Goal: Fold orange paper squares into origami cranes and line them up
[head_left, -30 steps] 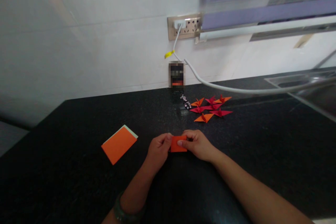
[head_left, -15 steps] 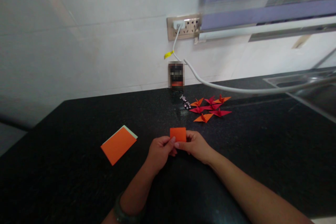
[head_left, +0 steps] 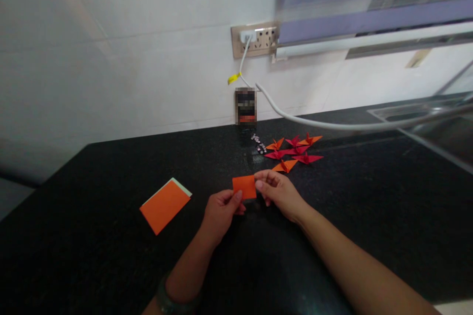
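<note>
A small folded orange paper [head_left: 244,186] is held just above the black counter [head_left: 92,256]. My left hand [head_left: 220,209] pinches its lower left corner with thumb and fingers. My right hand [head_left: 279,193] pinches its right edge with closed fingers. Both hands are near the middle of the counter, in front of me.
A stack of orange paper sheets [head_left: 164,204] lies to the left. Several folded red and orange paper cranes [head_left: 293,151] sit behind the hands. A white cable [head_left: 332,125] runs from a wall socket [head_left: 254,41] to the right. A metal sink [head_left: 436,118] is at far right.
The folded orange paper has been raised and moved slightly away from me and leftward. Both hands followed it, and my right hand's grip moved to its right edge.
</note>
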Motion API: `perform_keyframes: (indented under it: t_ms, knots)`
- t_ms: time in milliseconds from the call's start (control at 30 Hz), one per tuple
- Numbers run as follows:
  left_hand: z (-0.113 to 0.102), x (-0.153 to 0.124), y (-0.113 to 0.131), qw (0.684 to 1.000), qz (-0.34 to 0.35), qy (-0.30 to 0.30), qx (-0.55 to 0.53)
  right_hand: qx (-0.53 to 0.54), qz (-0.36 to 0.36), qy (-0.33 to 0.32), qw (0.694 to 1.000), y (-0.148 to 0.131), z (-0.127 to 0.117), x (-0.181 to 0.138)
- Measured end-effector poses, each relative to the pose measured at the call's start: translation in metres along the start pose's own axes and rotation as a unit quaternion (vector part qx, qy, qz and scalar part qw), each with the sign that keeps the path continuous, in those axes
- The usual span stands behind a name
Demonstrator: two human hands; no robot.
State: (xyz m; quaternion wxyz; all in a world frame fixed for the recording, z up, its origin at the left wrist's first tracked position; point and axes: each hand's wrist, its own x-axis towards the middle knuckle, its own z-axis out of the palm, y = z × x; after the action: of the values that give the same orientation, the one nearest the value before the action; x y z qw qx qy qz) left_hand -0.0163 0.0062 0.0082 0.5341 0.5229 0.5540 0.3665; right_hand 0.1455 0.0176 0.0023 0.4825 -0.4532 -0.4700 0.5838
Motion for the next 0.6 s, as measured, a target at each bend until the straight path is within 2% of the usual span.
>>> perform_keyframes:
  t_ms: [100, 233, 333, 467, 533, 600]
  knots:
    - [0.0015, -0.0007, 0.0002, 1.000, -0.004, -0.024, -0.011, -0.003, 0.005, -0.014, 1.000, 0.0016, 0.0062, -0.0024]
    - [-0.0006, -0.0002, -0.0006, 0.999, -0.008, -0.007, -0.034, -0.032, 0.025, -0.008, 0.999, 0.0048, 0.0093, -0.0032]
    - [-0.0014, -0.0003, -0.0028, 1.000, 0.001, -0.031, -0.006, -0.056, 0.016, 0.007, 0.998, 0.0055, 0.0073, -0.0026]
    - [0.0010, -0.0029, -0.0033, 0.995, 0.002, -0.096, 0.015, -0.138, -0.036, -0.010, 0.990, 0.0032, 0.0042, -0.0043]
    - [0.0016, -0.0040, -0.0019, 0.996, -0.008, -0.089, -0.005, -0.195, -0.085, -0.040, 0.976, 0.0014, 0.0040, -0.0061]
    - [0.0005, -0.0040, -0.0006, 0.998, -0.008, -0.053, -0.021, -0.225, -0.117, -0.063, 0.965, 0.0007, 0.0050, -0.0077]
